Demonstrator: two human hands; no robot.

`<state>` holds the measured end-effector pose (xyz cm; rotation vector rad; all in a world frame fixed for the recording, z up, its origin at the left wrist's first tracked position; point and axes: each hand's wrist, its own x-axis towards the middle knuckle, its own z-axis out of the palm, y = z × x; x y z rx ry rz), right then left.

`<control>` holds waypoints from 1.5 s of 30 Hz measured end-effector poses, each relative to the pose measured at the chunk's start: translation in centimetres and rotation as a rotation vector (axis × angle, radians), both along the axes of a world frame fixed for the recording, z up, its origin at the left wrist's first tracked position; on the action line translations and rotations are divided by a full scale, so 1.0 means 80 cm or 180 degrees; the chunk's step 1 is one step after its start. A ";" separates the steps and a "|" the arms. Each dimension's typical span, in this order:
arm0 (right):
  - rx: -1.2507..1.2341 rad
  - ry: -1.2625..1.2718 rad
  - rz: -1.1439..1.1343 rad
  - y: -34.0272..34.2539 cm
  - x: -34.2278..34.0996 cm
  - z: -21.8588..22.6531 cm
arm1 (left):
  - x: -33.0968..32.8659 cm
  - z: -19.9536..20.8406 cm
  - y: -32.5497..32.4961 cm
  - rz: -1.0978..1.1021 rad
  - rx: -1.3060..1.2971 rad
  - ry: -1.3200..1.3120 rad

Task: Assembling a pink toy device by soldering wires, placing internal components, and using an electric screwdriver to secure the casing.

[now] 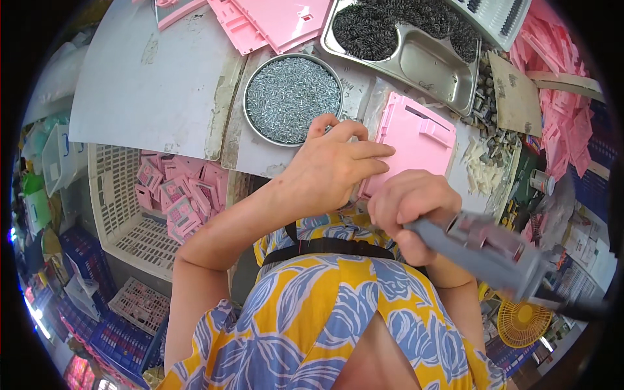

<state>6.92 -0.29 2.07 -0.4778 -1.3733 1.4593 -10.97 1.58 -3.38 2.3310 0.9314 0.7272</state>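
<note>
My left hand (331, 166) lies flat on the left edge of a pink plastic panel (419, 140) on the work table, fingers stretched across it. My right hand (411, 207) is closed around the grey handle of a powered screwdriver (494, 250), held just below the panel's near edge; its tip is hidden behind my hand. A round metal pan (292, 97) full of small silver screws sits just beyond my left hand.
A steel compartment tray (403, 45) holds dark springs at the back. Pink panels (273, 23) lie stacked behind the pan. A white crate (130, 214) with pink parts stands lower left. White small pieces (484, 166) and pink scrap (565, 97) sit to the right.
</note>
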 end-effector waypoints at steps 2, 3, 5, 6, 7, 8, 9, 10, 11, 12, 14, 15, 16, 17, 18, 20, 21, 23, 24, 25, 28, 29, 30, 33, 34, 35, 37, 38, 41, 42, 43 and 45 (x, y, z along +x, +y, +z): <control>0.0603 -0.0237 0.0229 0.006 -0.002 -0.005 | -0.001 -0.001 -0.003 0.0070 0.0008 -0.0008; 0.0906 -0.0349 0.0343 0.010 -0.003 -0.007 | -0.001 -0.001 -0.004 0.0105 0.0027 -0.0008; 0.0930 -0.0384 0.0362 0.011 -0.003 -0.006 | 0.004 0.002 0.002 0.0076 0.0001 -0.0048; 0.0833 -0.0412 0.0346 0.009 -0.002 -0.007 | 0.007 0.005 0.007 0.0054 -0.0064 -0.0067; 0.0749 -0.0417 0.0331 0.007 -0.001 -0.010 | 0.010 0.005 0.013 0.0037 -0.0118 -0.0064; 0.0255 -0.0272 0.0287 0.003 0.001 -0.004 | 0.021 0.006 0.022 0.0127 -0.0088 -0.0256; -0.0237 -0.0124 0.0249 -0.001 0.007 0.006 | 0.041 0.007 0.035 0.0222 -0.0057 -0.0448; -0.0465 0.0041 0.0253 0.004 0.013 0.011 | 0.061 0.007 0.049 0.0359 -0.0020 -0.0607; -0.0441 0.0230 0.0273 0.011 0.025 0.024 | 0.085 0.009 0.062 0.0325 0.0231 -0.0094; -0.0346 0.0527 0.0365 0.024 0.037 0.040 | 0.105 0.017 0.072 0.0352 0.0451 0.0509; -0.0075 0.1050 0.0419 0.039 0.082 0.083 | 0.153 0.016 0.097 -0.0134 0.0778 0.0509; -0.0011 0.1334 0.0583 0.046 0.095 0.103 | 0.128 0.027 0.096 -0.0130 0.0829 0.0483; 0.0033 0.1643 0.0630 0.050 0.107 0.118 | 0.114 0.042 0.086 -0.0168 0.0865 0.0413; -0.0027 0.1828 0.0742 0.047 0.115 0.134 | 0.107 0.055 0.081 -0.0276 0.0895 0.0286; -0.0046 0.1841 0.0737 0.044 0.129 0.139 | 0.082 0.067 0.078 -0.0075 0.0707 -0.0013; -0.0027 0.1709 0.0580 0.037 0.165 0.144 | -0.013 0.116 0.052 0.0456 -0.0126 -0.0185; -0.0024 0.1620 0.0518 0.039 0.179 0.139 | -0.072 0.113 0.035 0.0674 0.0136 -0.0289; -0.0265 0.0996 0.0011 0.040 0.192 0.120 | -0.170 0.134 -0.013 0.1808 -0.0345 -0.0128; -0.0333 0.0627 -0.0470 0.037 0.191 0.112 | -0.212 0.130 -0.036 0.2150 -0.0713 0.0223; -0.0443 0.0309 -0.0910 0.039 0.189 0.103 | -0.252 0.127 -0.064 0.2344 -0.0897 0.0691; -0.0340 -0.0053 -0.0700 0.056 0.183 0.083 | -0.326 0.094 -0.133 0.2826 -0.1692 0.1870; -0.0282 -0.0087 -0.0656 0.059 0.179 0.082 | -0.331 0.079 -0.133 0.2867 -0.1448 0.1709; -0.0187 -0.0136 -0.0664 0.058 0.175 0.083 | -0.334 0.066 -0.127 0.2886 -0.1199 0.1549; -0.0149 -0.0145 -0.0591 0.059 0.164 0.091 | -0.300 0.067 -0.039 0.3217 -0.0617 0.0639; -0.0173 -0.0168 -0.0658 0.058 0.161 0.093 | -0.291 0.062 0.005 0.3332 -0.0377 0.0195; -0.0194 -0.0176 -0.0711 0.056 0.157 0.092 | -0.293 0.049 0.055 0.3299 -0.0225 0.0069; -0.0225 -0.0227 -0.0839 0.053 0.152 0.091 | -0.286 0.043 0.158 0.3276 0.0215 0.0235; -0.0232 -0.0276 -0.0912 0.050 0.151 0.090 | -0.295 0.025 0.209 0.3305 0.0476 0.0041; -0.0335 -0.0374 -0.1054 0.042 0.163 0.091 | -0.329 0.007 0.342 0.3546 0.1568 0.0151; -0.0369 -0.0425 -0.1145 0.036 0.170 0.094 | -0.322 0.018 0.384 0.3566 0.1804 0.0332; -0.0378 -0.0463 -0.1283 0.032 0.173 0.097 | -0.315 0.031 0.418 0.3603 0.2043 0.0525; -0.0406 -0.0549 -0.1566 0.024 0.180 0.105 | -0.298 0.056 0.469 0.3608 0.2387 0.0811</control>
